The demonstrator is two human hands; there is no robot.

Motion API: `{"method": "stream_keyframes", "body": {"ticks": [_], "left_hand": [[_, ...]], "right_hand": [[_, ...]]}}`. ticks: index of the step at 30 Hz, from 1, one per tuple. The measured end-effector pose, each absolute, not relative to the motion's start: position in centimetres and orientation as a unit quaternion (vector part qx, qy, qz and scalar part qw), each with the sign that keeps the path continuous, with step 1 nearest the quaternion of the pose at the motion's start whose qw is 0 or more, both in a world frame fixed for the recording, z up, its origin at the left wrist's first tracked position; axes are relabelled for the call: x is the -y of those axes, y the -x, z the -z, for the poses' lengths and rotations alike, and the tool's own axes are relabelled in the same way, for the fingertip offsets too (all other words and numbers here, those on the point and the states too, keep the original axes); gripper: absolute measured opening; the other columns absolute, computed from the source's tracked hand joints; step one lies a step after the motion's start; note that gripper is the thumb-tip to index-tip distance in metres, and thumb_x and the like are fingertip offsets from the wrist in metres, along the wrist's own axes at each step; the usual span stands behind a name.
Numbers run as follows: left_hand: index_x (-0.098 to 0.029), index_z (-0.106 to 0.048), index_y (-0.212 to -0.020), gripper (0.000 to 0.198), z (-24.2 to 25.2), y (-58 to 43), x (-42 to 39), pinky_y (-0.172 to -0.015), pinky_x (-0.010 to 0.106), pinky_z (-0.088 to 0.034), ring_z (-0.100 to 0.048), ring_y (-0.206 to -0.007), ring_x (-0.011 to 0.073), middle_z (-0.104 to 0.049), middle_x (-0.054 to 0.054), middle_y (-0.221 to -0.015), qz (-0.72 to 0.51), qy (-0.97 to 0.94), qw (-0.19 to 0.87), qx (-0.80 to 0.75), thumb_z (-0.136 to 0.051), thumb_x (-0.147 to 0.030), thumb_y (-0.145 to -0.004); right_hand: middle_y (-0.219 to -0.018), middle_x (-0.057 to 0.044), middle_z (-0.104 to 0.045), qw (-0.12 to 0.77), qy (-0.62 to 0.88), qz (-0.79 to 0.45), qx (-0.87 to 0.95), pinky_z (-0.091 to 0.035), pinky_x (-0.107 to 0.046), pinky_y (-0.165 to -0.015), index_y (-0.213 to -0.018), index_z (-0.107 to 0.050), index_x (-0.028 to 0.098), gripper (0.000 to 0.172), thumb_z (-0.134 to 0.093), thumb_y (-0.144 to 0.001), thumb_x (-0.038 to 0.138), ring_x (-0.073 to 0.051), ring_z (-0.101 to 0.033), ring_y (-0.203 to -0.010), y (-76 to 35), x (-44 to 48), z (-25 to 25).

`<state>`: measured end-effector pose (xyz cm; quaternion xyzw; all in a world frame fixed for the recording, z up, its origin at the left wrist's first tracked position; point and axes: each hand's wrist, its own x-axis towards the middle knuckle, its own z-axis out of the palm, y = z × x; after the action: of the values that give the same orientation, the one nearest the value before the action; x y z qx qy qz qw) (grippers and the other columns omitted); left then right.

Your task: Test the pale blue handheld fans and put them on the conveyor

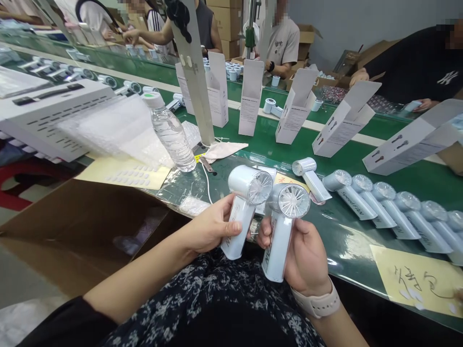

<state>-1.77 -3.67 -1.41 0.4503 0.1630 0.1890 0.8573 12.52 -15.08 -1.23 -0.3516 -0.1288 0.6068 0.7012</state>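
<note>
My left hand (220, 224) is closed round the handle of a light blue handheld fan (243, 188), its round head tilted up and to the right. In my right hand (304, 253) is a second handheld fan (280, 241) of the same kind, gripped by its handle, with the radial grille facing me. The two fans are held side by side above my lap, their heads close together. Just beyond them, another fan (313, 180) lies on the bench. To the right rests a row of several fans (356, 202) marked "Speed FAN".
Open white boxes (249, 103) stand along the green conveyor (231, 132). At left are a water bottle (171, 132), bubble wrap (119, 127) and a yellow sticker sheet (125, 173). A metal post (195, 72) rises ahead. Several people work across the line. A cardboard box (83, 231) sits lower left.
</note>
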Motion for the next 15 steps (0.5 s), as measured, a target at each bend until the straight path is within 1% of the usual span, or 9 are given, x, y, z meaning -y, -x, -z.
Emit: {"method": "stream_keyframes", "body": {"ticks": [3, 4, 6, 8, 10, 13, 15], "left_hand": [[-0.018, -0.053, -0.114, 0.053, 1.7, 1.7, 3.8, -0.062, 0.028, -0.055, -0.068, -0.067, 0.0173, -0.069, 0.004, -0.085, -0.187, -0.437, 0.861, -0.182, -0.077, -0.048, -0.077], [-0.018, -0.053, -0.115, 0.047, 1.7, 1.7, 3.8, -0.065, 0.031, -0.056, -0.069, -0.069, 0.0185, -0.07, 0.006, -0.089, -0.182, -0.427, 0.866, -0.182, -0.072, -0.048, -0.083], [-0.017, -0.053, -0.117, 0.037, 1.6, 1.7, 3.8, -0.072, 0.034, -0.058, -0.072, -0.078, 0.0212, -0.071, 0.011, -0.101, -0.182, -0.409, 0.877, -0.172, -0.065, -0.04, -0.09], [-0.017, -0.053, -0.12, 0.033, 1.5, 1.9, 3.8, -0.08, 0.038, -0.058, -0.072, -0.09, 0.0242, -0.069, 0.013, -0.114, -0.19, -0.403, 0.881, -0.161, -0.063, -0.029, -0.091], [-0.018, -0.05, -0.126, 0.037, 1.4, 2.0, 3.8, -0.083, 0.04, -0.058, -0.071, -0.098, 0.0264, -0.068, 0.015, -0.119, -0.188, -0.413, 0.877, -0.158, -0.062, -0.023, -0.091], [-0.018, -0.047, -0.132, 0.043, 1.4, 2.1, 3.8, -0.086, 0.041, -0.058, -0.07, -0.103, 0.0277, -0.067, 0.017, -0.122, -0.175, -0.437, 0.867, -0.163, -0.061, -0.022, -0.092], [-0.018, -0.047, -0.133, 0.044, 1.3, 2.2, 3.8, -0.086, 0.04, -0.058, -0.07, -0.105, 0.0279, -0.066, 0.017, -0.124, -0.175, -0.447, 0.861, -0.168, -0.062, -0.024, -0.092]], "right_hand": [[-0.078, -0.006, -0.064, 0.713, 0.338, -0.6, 0.132, -0.048, -0.031, -0.06, -0.08, -0.071, 0.018, 0.036, -0.048, -0.088, 0.045, -0.018, -0.056, -0.064, -12.7, 15.1, 1.3], [-0.078, -0.006, -0.064, 0.714, 0.337, -0.598, 0.135, -0.049, -0.031, -0.06, -0.082, -0.071, 0.019, 0.035, -0.049, -0.088, 0.045, -0.018, -0.057, -0.064, -12.8, 15.1, 1.4], [-0.075, -0.005, -0.066, 0.716, 0.344, -0.59, 0.142, -0.05, -0.033, -0.061, -0.084, -0.071, 0.02, 0.031, -0.053, -0.087, 0.045, -0.018, -0.058, -0.062, -13.2, 15.1, 1.7], [-0.077, -0.005, -0.068, 0.727, 0.366, -0.565, 0.134, -0.052, -0.035, -0.064, -0.089, -0.07, 0.021, 0.028, -0.058, -0.084, 0.046, -0.019, -0.06, -0.062, -13.5, 15.1, 2.0], [-0.081, -0.005, -0.072, 0.739, 0.398, -0.53, 0.116, -0.055, -0.036, -0.067, -0.098, -0.07, 0.022, 0.027, -0.061, -0.085, 0.045, -0.021, -0.064, -0.069, -13.7, 15.0, 2.3], [-0.09, -0.007, -0.075, 0.736, 0.442, -0.505, 0.093, -0.056, -0.036, -0.068, -0.113, -0.066, 0.023, 0.033, -0.061, -0.089, 0.044, -0.023, -0.07, -0.081, -13.6, 14.8, 2.5], [-0.094, -0.008, -0.077, 0.728, 0.454, -0.507, 0.088, -0.057, -0.034, -0.067, -0.119, -0.064, 0.021, 0.038, -0.06, -0.09, 0.044, -0.023, -0.071, -0.083, -13.4, 14.7, 2.5]]}}
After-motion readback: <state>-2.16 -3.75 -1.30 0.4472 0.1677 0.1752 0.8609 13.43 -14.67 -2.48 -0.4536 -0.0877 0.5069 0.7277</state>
